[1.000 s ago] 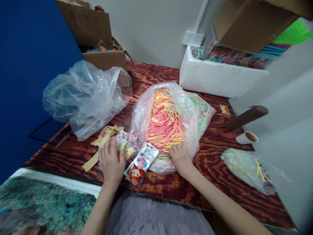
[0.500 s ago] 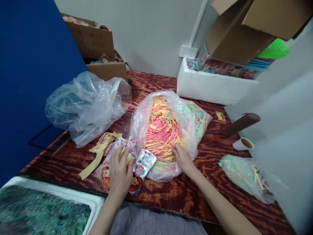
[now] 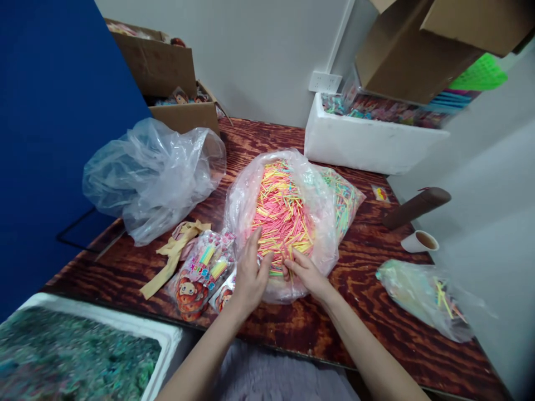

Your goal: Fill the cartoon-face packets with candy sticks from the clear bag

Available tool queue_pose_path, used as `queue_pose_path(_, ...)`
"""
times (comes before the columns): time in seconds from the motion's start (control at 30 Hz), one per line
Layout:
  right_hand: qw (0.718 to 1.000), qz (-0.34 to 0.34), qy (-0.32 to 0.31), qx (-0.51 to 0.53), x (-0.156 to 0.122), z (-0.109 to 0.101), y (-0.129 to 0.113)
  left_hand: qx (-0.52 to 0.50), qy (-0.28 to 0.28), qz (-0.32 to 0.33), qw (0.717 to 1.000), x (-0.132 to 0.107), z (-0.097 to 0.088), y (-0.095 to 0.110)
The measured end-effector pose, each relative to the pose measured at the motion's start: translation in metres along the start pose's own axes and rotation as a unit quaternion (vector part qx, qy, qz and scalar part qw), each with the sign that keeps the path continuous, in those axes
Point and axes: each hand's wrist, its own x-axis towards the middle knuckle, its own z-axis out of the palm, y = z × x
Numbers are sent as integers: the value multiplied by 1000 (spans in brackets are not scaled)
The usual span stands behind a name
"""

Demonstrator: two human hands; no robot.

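Note:
A clear plastic bag (image 3: 251, 189) heaped with thin pink, yellow and green sticks (image 3: 284, 211) lies in the middle of the dark wooden table (image 3: 359, 289). Both hands are at its near end. My left hand (image 3: 251, 275) lies on the sticks with its fingers stretched out. My right hand (image 3: 307, 272) is beside it, with thumb and fingers pinched together on a few sticks. Left of my left hand lie printed cartoon packets (image 3: 198, 270) with sticks inside, and one more packet (image 3: 221, 298) peeks out under my left wrist.
Tan paper strips (image 3: 173, 253) and a crumpled clear bag (image 3: 150, 172) lie to the left. White foam boxes sit at the back right (image 3: 368, 147) and near left (image 3: 104, 326). A cardboard box (image 3: 184, 114), brown tube (image 3: 416, 207), paper cup (image 3: 420, 241) and small stick bag (image 3: 422, 292) ring the table.
My left hand has left the printed packets and moved right onto the sticks, next to my right hand. The right hand has stayed at the bag's near end.

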Motion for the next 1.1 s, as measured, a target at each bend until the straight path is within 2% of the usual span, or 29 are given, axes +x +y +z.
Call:
queue_pose_path(0.07,1000,-11,-3,-21,2,2,4,-7,-24,28,999,9,14,1)
queue_pose_path(0.13,998,-39,15,-38,5,4,8,0,-75,53,996,15,27,-1)
queue_pose_path(0.23,998,-54,23,-37,8,3,8,-1,-138,64,988,17,37,-3)
queue_pose_path(0.3,997,-55,32,-35,7,2,4,-8,-123,52,991,15,33,-2)
queue_pose_path(0.43,986,-109,107,-62,-7,2,-2,7,-63,23,998,1,11,-3)
queue_pose_path(0.57,977,-109,145,-109,-24,9,18,82,-42,12,996,-27,-7,-19)
queue_pose_path(0.73,973,-101,146,-146,-28,15,40,154,-16,31,988,-53,-10,-39)
queue_pose_path(0.87,971,-114,133,-161,-26,14,43,148,-23,41,988,-52,-2,-26)
queue_pose_path(0.93,971,-120,119,-170,-24,14,47,142,-50,61,987,-50,8,-12)
queue_pose_path(1.03,972,-137,118,-148,-23,13,54,148,-149,119,970,-50,25,6)
queue_pose_path(1.1,973,-141,125,-132,-23,13,57,151,-204,140,957,-52,29,10)
